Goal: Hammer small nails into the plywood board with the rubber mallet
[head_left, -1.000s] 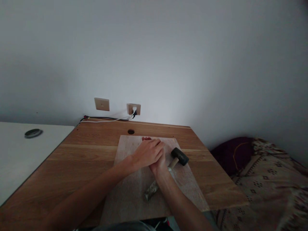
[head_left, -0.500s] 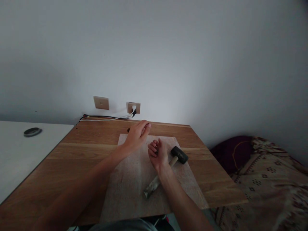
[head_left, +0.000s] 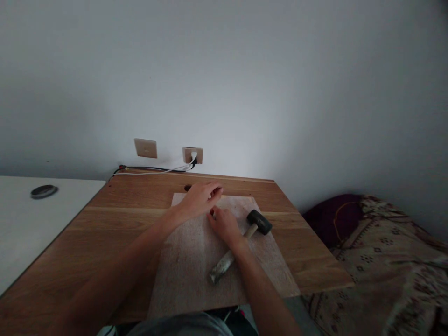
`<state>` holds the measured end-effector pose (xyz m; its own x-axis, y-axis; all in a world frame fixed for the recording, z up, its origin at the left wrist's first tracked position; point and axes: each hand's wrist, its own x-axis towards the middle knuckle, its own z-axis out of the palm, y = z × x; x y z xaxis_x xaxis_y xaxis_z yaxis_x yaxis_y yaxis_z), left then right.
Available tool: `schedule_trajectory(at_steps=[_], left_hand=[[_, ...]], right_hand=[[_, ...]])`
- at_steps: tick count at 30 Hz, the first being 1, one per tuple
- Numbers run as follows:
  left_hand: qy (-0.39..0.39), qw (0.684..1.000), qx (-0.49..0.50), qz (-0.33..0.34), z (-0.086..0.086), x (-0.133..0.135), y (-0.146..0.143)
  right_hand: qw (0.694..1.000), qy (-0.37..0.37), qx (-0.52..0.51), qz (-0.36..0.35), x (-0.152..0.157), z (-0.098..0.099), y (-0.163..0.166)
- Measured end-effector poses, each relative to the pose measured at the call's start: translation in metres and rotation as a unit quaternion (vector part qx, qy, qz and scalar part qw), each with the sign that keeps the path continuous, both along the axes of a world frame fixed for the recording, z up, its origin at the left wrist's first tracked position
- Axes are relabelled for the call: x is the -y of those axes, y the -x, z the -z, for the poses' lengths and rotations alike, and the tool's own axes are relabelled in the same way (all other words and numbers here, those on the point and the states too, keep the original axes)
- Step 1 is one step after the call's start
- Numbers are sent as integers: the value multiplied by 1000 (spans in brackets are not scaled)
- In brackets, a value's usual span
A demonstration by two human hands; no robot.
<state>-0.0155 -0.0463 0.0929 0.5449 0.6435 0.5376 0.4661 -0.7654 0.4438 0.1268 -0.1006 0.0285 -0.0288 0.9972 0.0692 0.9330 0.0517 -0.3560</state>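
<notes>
Above the surface's [head_left: 304, 249] far edge, a wall socket [head_left: 199, 153] holds a white plug [head_left: 193, 154], with a wall plate [head_left: 145, 148] further left. A white cable [head_left: 143, 174] and black cable [head_left: 147, 168] run toward the far left corner. Past the right edge lie patterned fabric [head_left: 381, 261] and purple fabric [head_left: 338, 219].

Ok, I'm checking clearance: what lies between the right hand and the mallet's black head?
In the head camera's view, only a bare strip of board shows between the right hand and the mallet's head.

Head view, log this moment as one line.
left hand: close to right hand, contents unclear | right hand: contents unclear | mallet: lying on board
</notes>
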Motion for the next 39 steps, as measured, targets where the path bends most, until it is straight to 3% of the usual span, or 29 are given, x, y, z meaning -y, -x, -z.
schedule_trajectory(at_steps=[6, 15, 20, 24, 27, 29, 34, 37, 39], left_hand=[[37, 992, -120, -5, -6, -4, 9], [41, 983, -178, 2, -18, 3, 15], [14, 995, -100, 4, -48, 23, 38], [18, 999, -30, -38, -61, 67, 55], [25, 995, 4, -100, -42, 103, 63], [46, 991, -38, -123, -17, 121, 72], [152, 960, -155, -179, 47, 137, 113], [173, 957, -143, -187, 71, 141, 129], [161, 961, -120, -188, 82, 145, 130]], right_hand=[[999, -7, 43, -7, 1, -3, 0], [997, -35, -41, -52, 5, -4, -3], [973, -90, -168, -132, 20, -38, -32], [955, -151, -246, -73, 42, -72, -72], [948, -178, -262, -10, 64, -76, -102], [953, -181, -240, 31, 81, -63, -123], [969, -154, -160, 112, 123, 9, -171], [966, -178, -120, 146, 145, 49, -188], [961, -183, -119, 170, 159, 65, -192]])
